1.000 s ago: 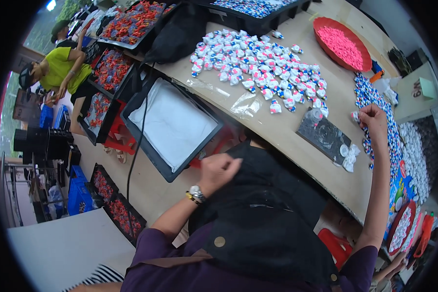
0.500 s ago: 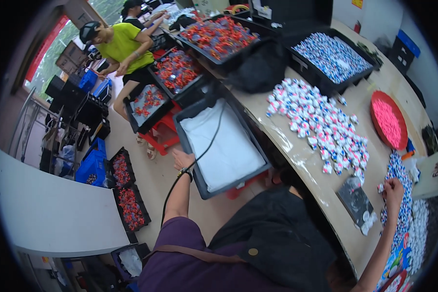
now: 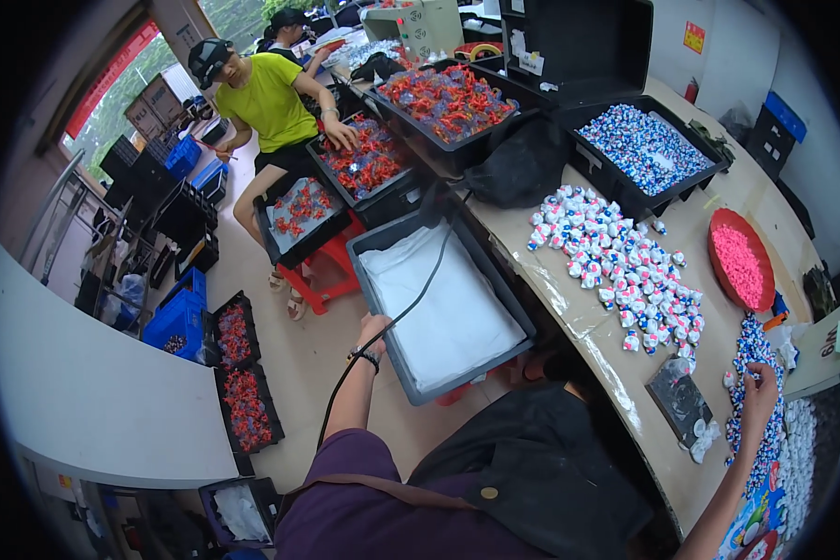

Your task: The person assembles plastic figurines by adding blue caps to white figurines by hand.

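Note:
On the left side of a grey plastic tray (image 3: 403, 369), my left hand (image 3: 373, 336) has its fingers curled at the rim. White sheeting (image 3: 443, 308) lines the tray, and a dark cable crosses over it. At the far right my right hand (image 3: 763, 385) is over a long heap of small blue-and-white pieces (image 3: 751, 429), fingers pinched; whatever is between them is too small to make out. A small white piece (image 3: 728, 380) lies beside those fingers. Nearer me is a dark flat block (image 3: 679, 397) with crumpled white scraps (image 3: 705, 439) at its end.
White figures with pink and blue parts (image 3: 616, 261) are spread across the table. A red bowl (image 3: 765, 271) holds pink pieces. Black bins of red pieces (image 3: 453, 98) and blue-white pieces (image 3: 639, 145) stand farther off. A co-worker (image 3: 280, 103) sits beyond the red stool (image 3: 331, 275).
My left hand has gone from spread fingers to curled ones at the tray's rim. My right hand has moved slightly away from the small white piece. The co-worker's hand has reached into a bin of red pieces.

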The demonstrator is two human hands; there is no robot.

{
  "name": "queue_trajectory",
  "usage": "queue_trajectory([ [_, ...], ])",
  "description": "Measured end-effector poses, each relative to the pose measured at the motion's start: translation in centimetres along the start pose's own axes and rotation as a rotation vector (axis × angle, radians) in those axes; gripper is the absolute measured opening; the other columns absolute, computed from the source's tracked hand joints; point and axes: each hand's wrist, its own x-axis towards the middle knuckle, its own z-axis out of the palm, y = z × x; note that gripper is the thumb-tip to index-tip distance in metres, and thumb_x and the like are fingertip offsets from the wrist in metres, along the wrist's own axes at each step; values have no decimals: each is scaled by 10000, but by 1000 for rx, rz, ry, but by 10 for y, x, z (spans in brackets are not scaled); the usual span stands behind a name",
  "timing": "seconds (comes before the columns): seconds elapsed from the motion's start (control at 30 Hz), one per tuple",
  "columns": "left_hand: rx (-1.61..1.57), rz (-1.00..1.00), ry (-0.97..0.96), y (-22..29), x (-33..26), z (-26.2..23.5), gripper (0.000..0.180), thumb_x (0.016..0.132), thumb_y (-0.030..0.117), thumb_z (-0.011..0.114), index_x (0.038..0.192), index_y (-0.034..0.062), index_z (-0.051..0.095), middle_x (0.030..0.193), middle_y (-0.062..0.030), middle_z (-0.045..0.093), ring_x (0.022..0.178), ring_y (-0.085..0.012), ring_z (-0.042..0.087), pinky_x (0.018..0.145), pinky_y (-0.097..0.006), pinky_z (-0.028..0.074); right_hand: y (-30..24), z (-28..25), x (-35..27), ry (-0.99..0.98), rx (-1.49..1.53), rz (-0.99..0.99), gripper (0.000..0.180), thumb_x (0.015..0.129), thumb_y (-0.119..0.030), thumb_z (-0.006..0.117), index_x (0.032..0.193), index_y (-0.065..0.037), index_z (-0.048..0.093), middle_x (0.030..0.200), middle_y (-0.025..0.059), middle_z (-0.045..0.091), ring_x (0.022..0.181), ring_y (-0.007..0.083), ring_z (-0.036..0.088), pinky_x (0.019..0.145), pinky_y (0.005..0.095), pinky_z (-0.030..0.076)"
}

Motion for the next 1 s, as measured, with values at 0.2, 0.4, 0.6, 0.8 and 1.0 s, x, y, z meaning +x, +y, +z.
queue_trajectory([
  [0.2,-27,-87,-132,-5,-12,-22,291,568,-28,574,856,2,541,733,-88,540,614,-243,559,553,-373,514,-89,-24,-67,144,322,-168,159,830,61,560,973,13,613,1050,116,631,944,202,598,814,308,472],
  [0.4,86,-291,-256,5,-8,-40,260,594,10,606,846,26,545,711,-52,530,586,-199,551,538,-345,498,-167,7,-122,-15,492,-302,189,806,55,578,983,7,626,1119,132,627,1057,265,591,904,355,455],
  [0.6,180,-165,-335,30,-75,-12,240,621,48,630,846,45,547,686,-29,529,556,-169,552,500,-305,491,-214,65,-118,-172,375,-367,402,773,72,607,1163,-8,555,1324,169,504,1239,362,459,1037,430,368],
  [0.8,205,-273,-322,44,-86,-23,199,627,49,633,808,42,552,654,-33,544,506,-164,556,459,-296,488,-233,102,-93,-158,208,-465,574,761,36,664,1297,-13,464,1481,201,311,1365,392,297,1107,466,278],
  [1.0,200,-301,-327,49,-98,-25,174,619,29,633,774,34,555,652,-32,544,501,-161,555,451,-290,479,-240,150,-57,-89,56,-458,650,758,-138,737,1327,-14,448,1495,220,270,1366,444,246,1108,519,238],
])
